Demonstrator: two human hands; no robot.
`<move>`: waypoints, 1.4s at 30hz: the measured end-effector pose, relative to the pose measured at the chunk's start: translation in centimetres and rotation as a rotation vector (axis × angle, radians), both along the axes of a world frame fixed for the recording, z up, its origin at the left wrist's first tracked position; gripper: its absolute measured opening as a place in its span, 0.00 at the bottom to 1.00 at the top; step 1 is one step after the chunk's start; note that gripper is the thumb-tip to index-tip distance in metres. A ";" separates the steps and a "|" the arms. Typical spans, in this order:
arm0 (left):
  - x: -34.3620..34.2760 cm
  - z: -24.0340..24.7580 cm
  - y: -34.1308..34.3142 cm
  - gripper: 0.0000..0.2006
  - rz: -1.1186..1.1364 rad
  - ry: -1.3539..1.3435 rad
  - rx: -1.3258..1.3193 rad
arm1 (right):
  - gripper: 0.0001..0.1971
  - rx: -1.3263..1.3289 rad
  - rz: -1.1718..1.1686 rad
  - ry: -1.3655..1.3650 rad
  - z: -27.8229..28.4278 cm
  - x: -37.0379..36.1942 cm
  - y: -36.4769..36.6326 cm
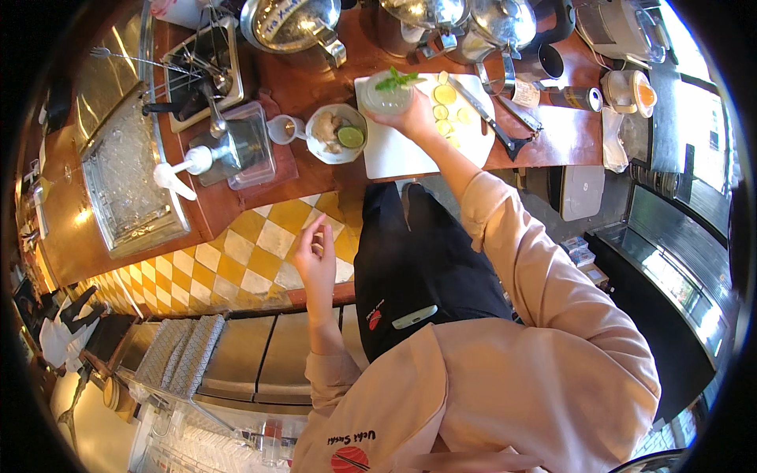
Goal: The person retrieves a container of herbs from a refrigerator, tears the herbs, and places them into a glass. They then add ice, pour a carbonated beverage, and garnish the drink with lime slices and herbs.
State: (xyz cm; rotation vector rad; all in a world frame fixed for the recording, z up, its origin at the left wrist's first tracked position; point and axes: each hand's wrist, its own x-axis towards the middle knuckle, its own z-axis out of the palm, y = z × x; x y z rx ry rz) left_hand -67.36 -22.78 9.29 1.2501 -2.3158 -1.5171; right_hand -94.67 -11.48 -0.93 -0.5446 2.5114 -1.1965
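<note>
My right hand (414, 118) is shut around a clear glass (386, 94) of icy pale drink topped with green mint leaves, holding it over the white cutting board (394, 154). Lemon slices (444, 106) and a black-handled knife (489, 118) lie on the board to the right of the glass. My left hand (315, 260) hangs empty below the counter, fingers loosely spread, in front of yellow and white tiles. A white bowl (335, 134) with a lime half and ginger stands just left of the board.
An ice bin (126, 177) with a white scoop (177, 177) sits at the left of the wooden counter (300, 83). Metal kettles and pots (465, 24) line the back. A clear container (252, 146), a small cup (284, 128) and a tool tray (201, 71) stand nearby.
</note>
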 end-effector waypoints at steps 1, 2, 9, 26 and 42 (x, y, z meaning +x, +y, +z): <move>0.1 -0.1 -0.1 0.10 -0.021 -0.008 -0.005 | 0.35 0.044 -0.014 0.056 0.5 0.3 0.1; 0.0 0.2 -0.1 0.10 -0.032 -0.015 -0.012 | 0.35 0.003 0.003 0.088 1.1 0.7 0.6; -4.6 2.1 -1.0 0.09 -0.245 0.100 -0.113 | 0.37 0.080 -0.019 0.286 15.2 3.9 7.3; -20.2 -8.8 12.1 0.35 -0.642 -0.280 -0.581 | 0.30 -0.047 -0.604 0.420 37.2 13.8 43.2; -20.6 -15.8 16.8 0.49 -0.105 -0.180 -0.830 | 0.23 -0.115 -0.749 0.239 14.6 12.2 50.7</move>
